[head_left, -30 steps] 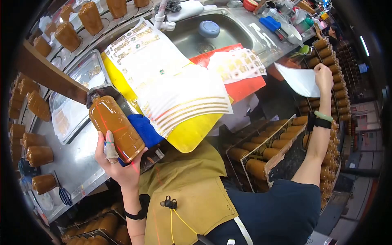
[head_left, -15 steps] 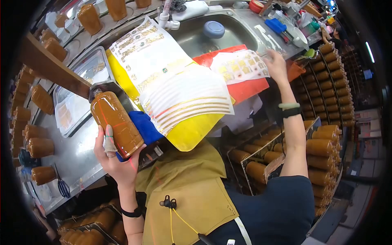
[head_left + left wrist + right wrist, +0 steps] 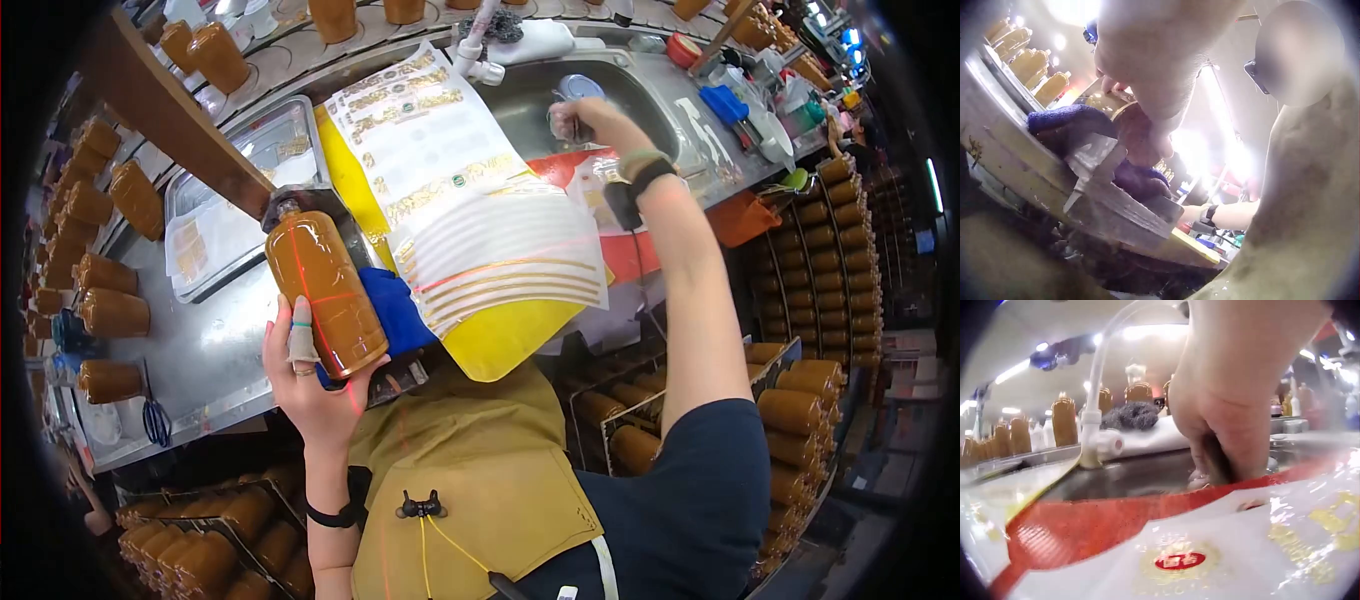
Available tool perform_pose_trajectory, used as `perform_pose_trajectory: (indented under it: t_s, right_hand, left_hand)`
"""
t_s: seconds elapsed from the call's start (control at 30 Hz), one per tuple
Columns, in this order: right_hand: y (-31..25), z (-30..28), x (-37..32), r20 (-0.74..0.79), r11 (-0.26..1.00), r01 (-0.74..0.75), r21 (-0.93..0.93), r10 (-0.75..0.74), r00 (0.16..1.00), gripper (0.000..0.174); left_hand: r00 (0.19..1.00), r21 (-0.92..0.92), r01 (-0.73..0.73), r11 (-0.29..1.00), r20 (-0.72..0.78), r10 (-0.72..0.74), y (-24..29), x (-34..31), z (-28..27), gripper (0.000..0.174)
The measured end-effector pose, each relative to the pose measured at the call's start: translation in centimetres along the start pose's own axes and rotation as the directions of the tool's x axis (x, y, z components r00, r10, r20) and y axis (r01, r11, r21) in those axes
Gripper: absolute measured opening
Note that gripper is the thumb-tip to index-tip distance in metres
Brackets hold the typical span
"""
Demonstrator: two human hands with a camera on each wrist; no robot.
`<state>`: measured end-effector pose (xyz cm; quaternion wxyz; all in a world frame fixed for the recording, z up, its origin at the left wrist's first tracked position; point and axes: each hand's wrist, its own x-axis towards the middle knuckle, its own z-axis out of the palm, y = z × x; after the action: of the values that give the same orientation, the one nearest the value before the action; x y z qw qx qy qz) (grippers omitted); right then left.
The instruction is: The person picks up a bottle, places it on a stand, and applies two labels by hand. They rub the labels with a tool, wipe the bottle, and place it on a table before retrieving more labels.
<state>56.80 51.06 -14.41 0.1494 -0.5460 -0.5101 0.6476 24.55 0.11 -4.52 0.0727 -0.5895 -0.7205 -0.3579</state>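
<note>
A brown glazed bottle (image 3: 325, 290) lies tilted, its neck against a dark holder (image 3: 300, 200) at the end of a wooden bar. My left hand (image 3: 320, 400) cups the bottle's lower end, one finger wearing a beige cover. Red light lines cross the bottle. Over the sink (image 3: 520, 110), my right hand (image 3: 590, 120) hangs beside a round blue item (image 3: 578, 87). Its fingers (image 3: 1244, 453) point down in the right wrist view, and I see nothing held between them. Gold-printed sheets (image 3: 420, 130) lie on a yellow board (image 3: 510, 340), left of that hand.
A blue cloth (image 3: 395, 310) lies by the bottle. Printed pieces sit in a clear tray (image 3: 235, 255) at the left. Scissors (image 3: 156, 420) rest near the bench's front edge. Racks of brown bottles (image 3: 815, 410) stand at the right; a white tap (image 3: 480, 60) overhangs the sink.
My right hand held a white sheet out at the far right, then came back without it and moved left to the sink. The left hand still holds the bottle.
</note>
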Motion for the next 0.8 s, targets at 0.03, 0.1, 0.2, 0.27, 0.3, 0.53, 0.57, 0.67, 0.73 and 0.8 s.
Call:
perform_pose_trajectory:
  t_s: [0.03,0.1,0.2,0.27,0.3,0.53,0.57,0.67,0.73,0.8]
  right_hand:
    - [-1.3,-0.1,-2.2,0.131,0.999,-0.030,0.016,0.027,0.991,0.039]
    - [-3.4,0.0,-6.9,0.290,0.989,0.015,-0.144,0.028,0.956,0.042]
    - [-3.3,1.8,-12.9,0.357,0.489,0.388,-0.781,-0.161,0.920,0.054]
    - [-1.0,1.5,-12.6,0.353,0.220,0.423,-0.879,-0.297,0.887,0.060]
    - [-0.5,1.7,-12.7,0.257,0.348,0.357,-0.867,-0.300,0.919,0.057]
    - [-1.9,4.8,-11.8,-0.057,0.598,0.247,-0.763,-0.442,0.895,0.028]
    - [-1.3,4.4,-10.1,0.014,0.404,0.350,-0.845,-0.638,0.770,0.025]
    - [-4.8,12.2,-14.8,0.079,0.505,0.557,-0.659,-0.690,0.720,0.012]
    - [-6.8,18.1,-19.1,0.169,0.345,0.636,-0.690,-0.778,0.606,0.009]
    - [-8.2,22.7,-22.6,0.252,0.377,0.725,-0.576,-0.762,0.596,0.009]
  left_hand:
    - [1.000,-0.003,0.003,1.000,0.003,-0.003,-0.1,0.0,0.0,0.102]
    - [1.000,-0.028,0.010,1.000,0.012,-0.010,-0.2,0.0,0.0,0.103]
    - [1.000,-0.057,0.019,0.998,0.015,-0.019,-0.4,-0.1,0.0,0.104]
    - [1.000,-0.082,0.019,0.996,0.007,-0.019,-0.5,-0.2,0.0,0.104]
    - [1.000,-0.103,0.024,0.994,0.000,-0.024,-0.6,-0.3,0.0,0.105]
    - [0.994,-0.281,0.107,0.954,0.024,-0.104,-1.2,-0.7,-0.1,0.101]
    - [0.992,-0.267,0.125,0.955,0.039,-0.119,-1.6,-0.8,0.0,0.099]
    - [0.984,-0.296,0.177,0.939,0.078,-0.160,-2.2,-0.8,0.0,0.091]
    - [0.988,-0.353,0.149,0.924,0.086,-0.127,-2.9,-1.2,0.3,0.091]
    - [0.988,-0.388,0.148,0.910,0.089,-0.123,-3.6,-1.9,0.7,0.093]
